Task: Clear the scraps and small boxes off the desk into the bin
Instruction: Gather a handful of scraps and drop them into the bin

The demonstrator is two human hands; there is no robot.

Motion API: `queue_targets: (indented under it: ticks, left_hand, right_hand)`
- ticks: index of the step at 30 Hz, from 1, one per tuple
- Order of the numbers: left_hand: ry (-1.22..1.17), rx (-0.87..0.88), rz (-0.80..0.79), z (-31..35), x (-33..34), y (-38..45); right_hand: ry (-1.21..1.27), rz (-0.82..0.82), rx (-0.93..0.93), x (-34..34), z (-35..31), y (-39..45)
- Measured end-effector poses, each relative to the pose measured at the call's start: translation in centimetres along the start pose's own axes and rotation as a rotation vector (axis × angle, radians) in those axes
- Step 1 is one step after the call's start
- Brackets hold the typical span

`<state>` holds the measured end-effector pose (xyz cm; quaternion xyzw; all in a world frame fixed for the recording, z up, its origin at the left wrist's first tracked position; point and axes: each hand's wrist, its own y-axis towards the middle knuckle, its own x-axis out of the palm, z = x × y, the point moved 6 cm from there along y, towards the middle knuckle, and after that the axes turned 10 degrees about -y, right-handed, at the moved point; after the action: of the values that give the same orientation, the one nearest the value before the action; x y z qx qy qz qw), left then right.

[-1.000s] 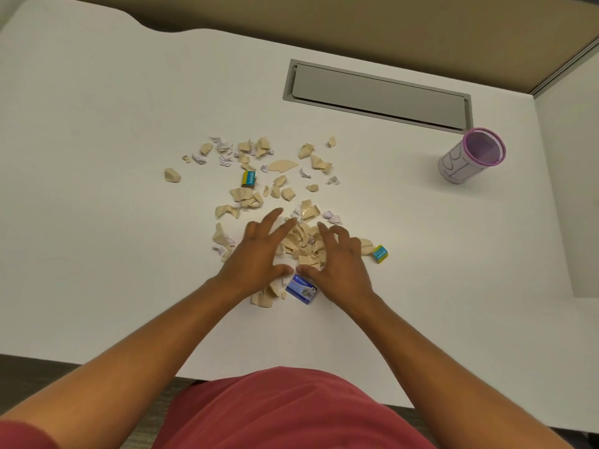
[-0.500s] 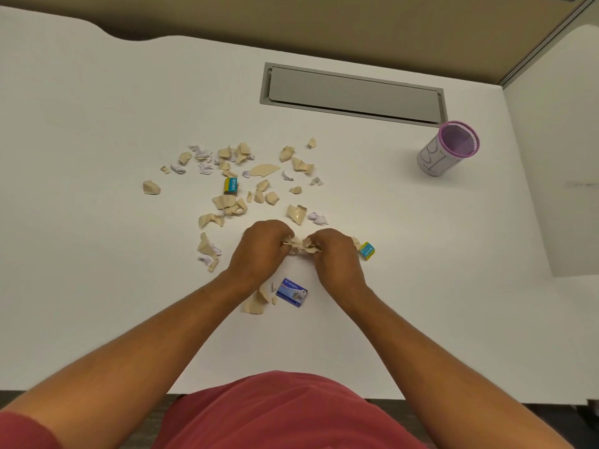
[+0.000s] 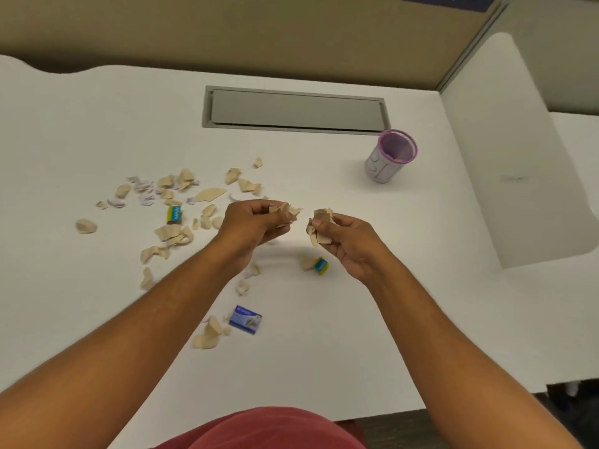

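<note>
Fingers of the left hand (image 3: 251, 222) and right hand (image 3: 348, 241) each close around a clump of tan paper scraps (image 3: 319, 225), raised above the white desk (image 3: 356, 319). More scraps lie below, with a blue box (image 3: 245, 319) near the forearms; a purple-rimmed bin (image 3: 390, 157) stands far right.

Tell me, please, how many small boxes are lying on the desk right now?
3: a teal and yellow box among the left scraps, another below the right hand, a blue and white box nearest the person. None seem hidden.
</note>
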<state>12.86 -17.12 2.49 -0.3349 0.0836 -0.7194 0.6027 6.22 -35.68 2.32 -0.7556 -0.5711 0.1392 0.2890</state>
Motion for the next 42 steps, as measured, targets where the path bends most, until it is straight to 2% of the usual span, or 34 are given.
queue_targets:
  ticks: [8,12,16,19,23,28,32,36,42]
  left_hand:
    - [0.017,-0.019,-0.124,2.2,13.0,5.3]
    - [0.047,-0.092,-0.108,2.7,18.5,8.6]
    - [0.212,-0.103,-0.029,2.7,22.0,11.8]
    - [0.31,-0.098,0.014,2.9,23.7,13.2]
    - [0.38,-0.09,0.01,3.4,25.3,14.1]
    - [0.352,-0.143,-0.036,4.3,26.5,13.5]
    - [0.329,-0.202,-0.067,5.2,27.2,12.9]
    - [0.341,-0.253,-0.075,5.1,27.4,12.9]
    - [0.317,-0.257,-0.123,4.3,27.5,12.8]
  right_hand:
    - [-0.069,0.199,-0.228,-9.4,-9.5,3.1]
    - [-0.1,0.263,-0.255,-13.1,-13.4,5.7]
    - [-0.219,0.332,-0.209,-15.1,-15.9,8.2]
    - [-0.349,0.421,-0.129,-16.3,-16.8,10.3]
    - [-0.672,0.529,-0.111,-17.4,-18.0,12.1]
    - [-0.921,0.468,-0.068,-17.2,-19.2,12.7]
    - [-0.89,0.369,-0.028,-17.3,-19.9,12.5]
    - [-0.888,0.332,-0.065,-17.8,-20.9,12.2]
    - [-0.925,0.494,-0.135,-18.5,-20.8,13.2]
